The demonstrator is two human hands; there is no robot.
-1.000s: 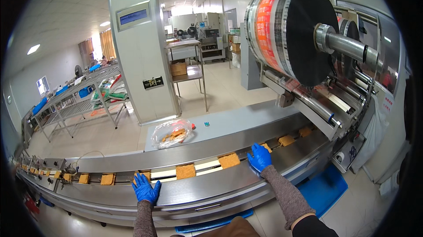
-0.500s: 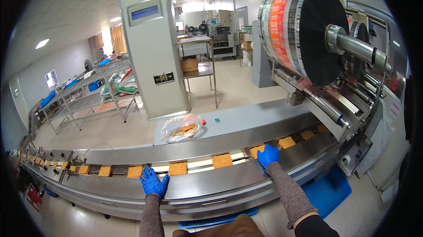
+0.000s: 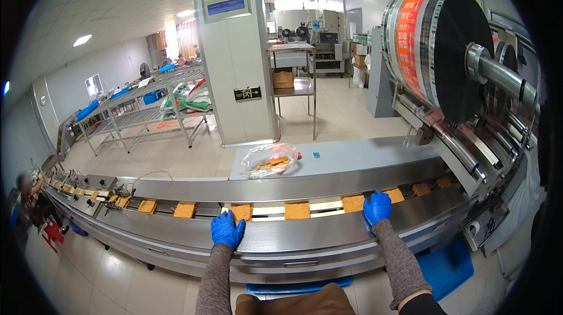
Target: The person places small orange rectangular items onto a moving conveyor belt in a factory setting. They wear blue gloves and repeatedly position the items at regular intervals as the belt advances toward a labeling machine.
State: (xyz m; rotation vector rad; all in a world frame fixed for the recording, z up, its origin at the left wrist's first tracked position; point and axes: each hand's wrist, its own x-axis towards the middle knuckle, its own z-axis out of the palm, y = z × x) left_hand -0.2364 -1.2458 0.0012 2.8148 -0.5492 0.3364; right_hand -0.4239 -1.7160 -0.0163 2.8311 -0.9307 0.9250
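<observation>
A row of square, orange-brown biscuit-like slabs (image 3: 297, 210) lies spaced out along the narrow channel of a steel conveyor (image 3: 305, 236). My left hand (image 3: 227, 230), in a blue glove, rests on the near steel edge with its fingers stretched out. Its fingertips are beside one slab (image 3: 241, 212); whether they touch it I cannot tell. Farther right, my gloved right hand (image 3: 377, 208) lies over the same edge, fingers extended toward the channel. It is between one slab (image 3: 353, 203) and another (image 3: 395, 196), partly covering the second. Neither hand visibly holds anything.
A clear plastic bag (image 3: 264, 165) with orange-brown pieces lies on the grey surface behind the conveyor. A large printed film roll (image 3: 434, 51) is mounted at the right. Blue trays (image 3: 448, 262) sit below. A pillar (image 3: 234, 69) and roller racks (image 3: 152, 92) stand beyond.
The view has turned left, so the scene sits farther right. The slabs have travelled right along the channel past my left hand. Both hands remain by the near edge.
</observation>
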